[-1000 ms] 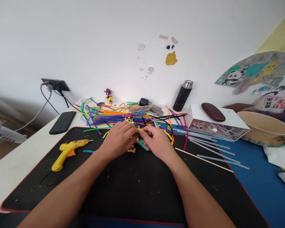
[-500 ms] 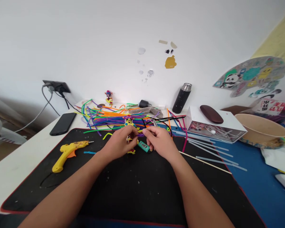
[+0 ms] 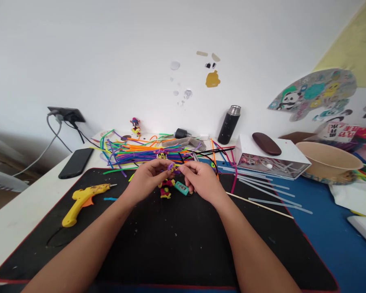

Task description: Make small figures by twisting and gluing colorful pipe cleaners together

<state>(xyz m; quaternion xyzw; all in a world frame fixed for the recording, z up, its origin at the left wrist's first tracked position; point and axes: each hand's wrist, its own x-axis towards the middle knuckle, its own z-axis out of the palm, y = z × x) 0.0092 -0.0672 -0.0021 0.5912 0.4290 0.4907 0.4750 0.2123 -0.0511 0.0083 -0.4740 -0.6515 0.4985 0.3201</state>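
Note:
Between my hands is a small curled piece of purple pipe cleaner (image 3: 171, 167) with a bit of yellow by it. My left hand (image 3: 148, 177) pinches it from the left with thumb and fingers. My right hand (image 3: 203, 181) is closed at its other side, thumb and forefinger pressed together; the fingertips partly hide the piece. Just below lies a small red and yellow pipe-cleaner figure (image 3: 166, 190) on the black mat. A teal lighter (image 3: 181, 188) rests beside it, close under my right fingers. Behind my hands another colourful figure (image 3: 161, 154) is partly visible.
A yellow glue gun (image 3: 82, 201) and a phone (image 3: 76, 162) lie left. Loose pipe cleaners (image 3: 140, 152) spread along the back. A black flask (image 3: 229, 125), a white box (image 3: 274, 158), glue sticks (image 3: 271, 189) and a thin wooden stick (image 3: 259, 205) are right.
My left hand has turned and shifted slightly, so the purple piece between the fingers shows more. The red and yellow figure below is less covered. The whole view has shifted a little.

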